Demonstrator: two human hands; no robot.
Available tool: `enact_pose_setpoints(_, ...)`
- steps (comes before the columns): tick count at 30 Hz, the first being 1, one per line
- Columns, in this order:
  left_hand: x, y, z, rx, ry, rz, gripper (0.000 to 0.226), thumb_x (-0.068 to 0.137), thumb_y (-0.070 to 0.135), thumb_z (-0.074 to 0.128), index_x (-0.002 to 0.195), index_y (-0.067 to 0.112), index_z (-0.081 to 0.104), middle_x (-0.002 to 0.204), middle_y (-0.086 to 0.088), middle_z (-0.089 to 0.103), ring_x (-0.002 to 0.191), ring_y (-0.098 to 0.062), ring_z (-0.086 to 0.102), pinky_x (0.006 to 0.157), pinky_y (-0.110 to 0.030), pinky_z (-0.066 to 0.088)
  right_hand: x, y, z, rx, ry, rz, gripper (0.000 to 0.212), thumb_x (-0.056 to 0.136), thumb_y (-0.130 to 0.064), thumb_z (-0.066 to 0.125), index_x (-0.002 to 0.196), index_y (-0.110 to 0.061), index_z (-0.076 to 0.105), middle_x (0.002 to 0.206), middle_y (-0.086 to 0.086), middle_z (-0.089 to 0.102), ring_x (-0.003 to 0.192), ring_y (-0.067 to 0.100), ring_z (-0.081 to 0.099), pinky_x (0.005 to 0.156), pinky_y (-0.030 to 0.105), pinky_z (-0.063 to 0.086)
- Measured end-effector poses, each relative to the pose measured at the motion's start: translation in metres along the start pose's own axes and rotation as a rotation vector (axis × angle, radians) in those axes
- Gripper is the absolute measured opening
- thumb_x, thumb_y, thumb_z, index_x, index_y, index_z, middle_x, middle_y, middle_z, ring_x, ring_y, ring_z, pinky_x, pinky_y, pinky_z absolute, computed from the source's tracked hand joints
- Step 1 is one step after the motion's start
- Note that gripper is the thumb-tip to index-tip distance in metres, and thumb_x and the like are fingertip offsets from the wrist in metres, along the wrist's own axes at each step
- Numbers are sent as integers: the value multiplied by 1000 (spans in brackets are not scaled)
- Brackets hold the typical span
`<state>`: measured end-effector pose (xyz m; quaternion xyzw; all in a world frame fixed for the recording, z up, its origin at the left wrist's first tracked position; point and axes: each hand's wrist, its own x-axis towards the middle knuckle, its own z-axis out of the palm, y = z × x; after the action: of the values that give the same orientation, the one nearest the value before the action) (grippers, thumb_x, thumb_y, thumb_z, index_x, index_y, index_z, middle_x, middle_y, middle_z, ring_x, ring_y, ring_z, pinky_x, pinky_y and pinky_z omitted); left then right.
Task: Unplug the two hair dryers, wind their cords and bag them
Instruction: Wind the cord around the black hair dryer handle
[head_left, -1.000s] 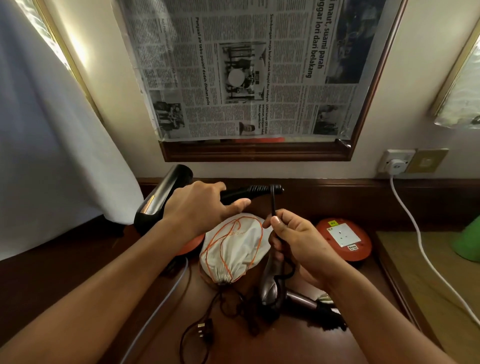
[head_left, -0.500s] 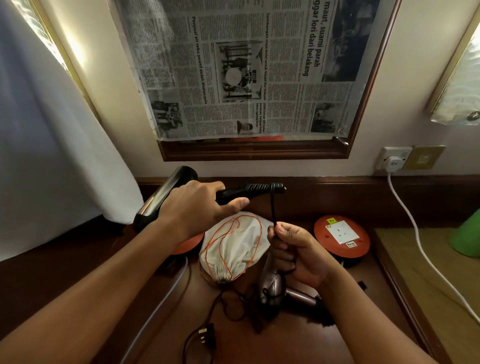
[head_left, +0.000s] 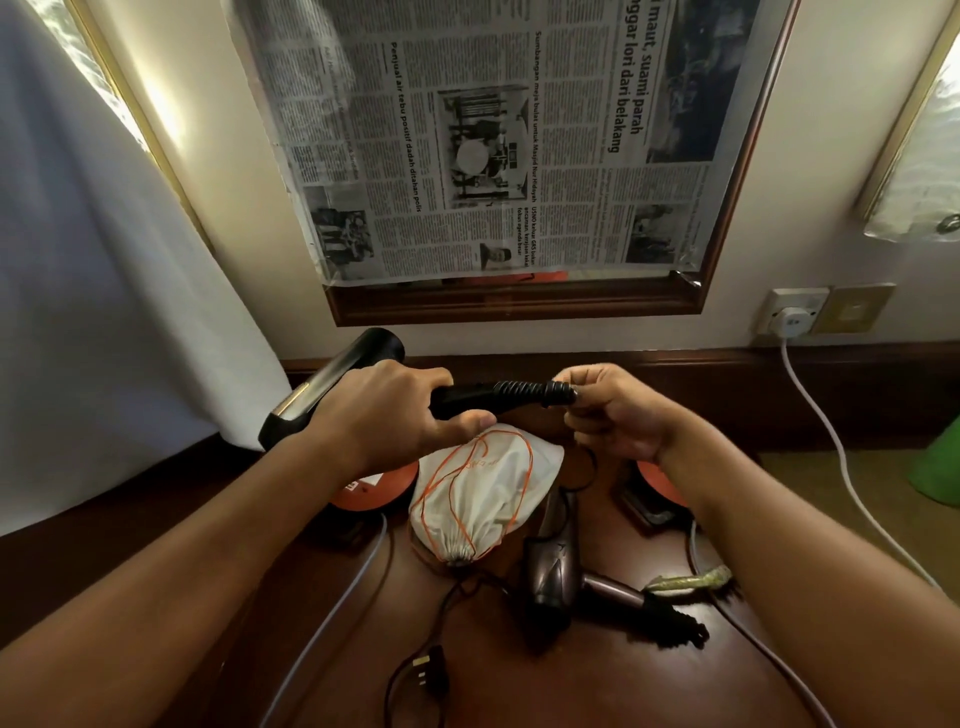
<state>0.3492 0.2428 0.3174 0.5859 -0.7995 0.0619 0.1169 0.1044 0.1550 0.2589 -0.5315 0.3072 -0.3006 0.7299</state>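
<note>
L hand (head_left: 384, 415) grips black dryer (head_left: 332, 387) at the handle, held above the desk (head_left: 545, 691), barrel pointing up-left toward the curtain (head_left: 104, 312), handle running right. R hand (head_left: 615, 415) fingers curled, pinching the cord right at the ribbed strain relief (head_left: 524, 391) on the handle end; cord itself mostly hidden behind R hand. 2nd dryer (head_left: 553, 566), bronze/dark, lies on desk below-centre, barrel pointing away from camera, handle out to the right w/ its cord bunched at the handle end. White bag (head_left: 485, 493) w/ orange drawstring lies on desk btwn the two hands, just left of 2nd dryer, neck gathered shut toward camera. Black plug (head_left: 428, 673) loose on desk nr bottom, pins showing, thin black cord looping from it up toward the bag. Orange socket reels: one (head_left: 376, 486) under L wrist, one (head_left: 662, 480) mostly hidden behind R wrist. White plug (head_left: 789, 322) in wall socket at right, white cable (head_left: 852, 483) trailing down across the desk. Newspaper (head_left: 493, 135) covers the framed mirror on the wall above. Green object (head_left: 940, 467) at right edge, can't ID.
</note>
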Motion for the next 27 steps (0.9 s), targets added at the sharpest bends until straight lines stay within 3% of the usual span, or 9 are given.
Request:
enact_pose_setpoints(7, 2, -5, 2, 130, -33, 39, 70, 66, 89, 16, 87, 33, 53, 66, 9, 57, 60, -3, 54, 51, -22, 38, 2, -46, 8, -342, 90, 19, 8, 81, -9, 65, 79, -2, 65, 48, 2, 45, 36, 7, 27, 36, 17, 18)
enact_pose_setpoints(12, 7, -4, 7, 219, -84, 33, 76, 66, 90, 13, 92, 32, 54, 65, 11, 53, 56, -4, 50, 48, -24, 34, -3, -64, 22, -737, 215, -123, 9, 81, -15, 73, 76, -8, 72, 65, 18, 55, 45, 22, 42, 42, 21, 32)
enact_pose_setpoints(15, 12, -5, 11, 249, -114, -8, 69, 70, 90, 19, 86, 30, 51, 65, 10, 53, 55, -5, 51, 50, -26, 42, -7, -65, 30, -921, 302, -229, 9, 83, -16, 72, 78, -9, 73, 64, 5, 64, 45, 1, 52, 44, 13, 40)
enact_pose_setpoints(19, 19, -4, 15, 252, -165, -76, 70, 75, 87, 26, 89, 27, 58, 66, 8, 56, 56, -6, 54, 54, -26, 51, -5, -56, 35, -1005, 416, -301, 10, 84, -20, 71, 78, -12, 72, 74, 6, 70, 68, 14, 63, 62, 27, 52)
enact_pose_setpoints(25, 29, -2, 26, 192, -215, -162, 64, 77, 86, 28, 81, 28, 55, 68, 8, 56, 60, -8, 54, 53, -27, 47, -9, -32, 41, -1035, 522, -381, 8, 86, -18, 68, 79, -16, 70, 66, -2, 63, 58, 9, 56, 48, 9, 39)
enact_pose_setpoints(27, 31, -1, 31, 169, -202, -185, 63, 77, 87, 28, 75, 29, 52, 68, 7, 56, 61, -9, 55, 55, -28, 47, -13, -21, 44, -1044, 548, -411, 7, 88, -17, 66, 82, -14, 70, 66, -4, 61, 58, 9, 56, 49, 10, 41)
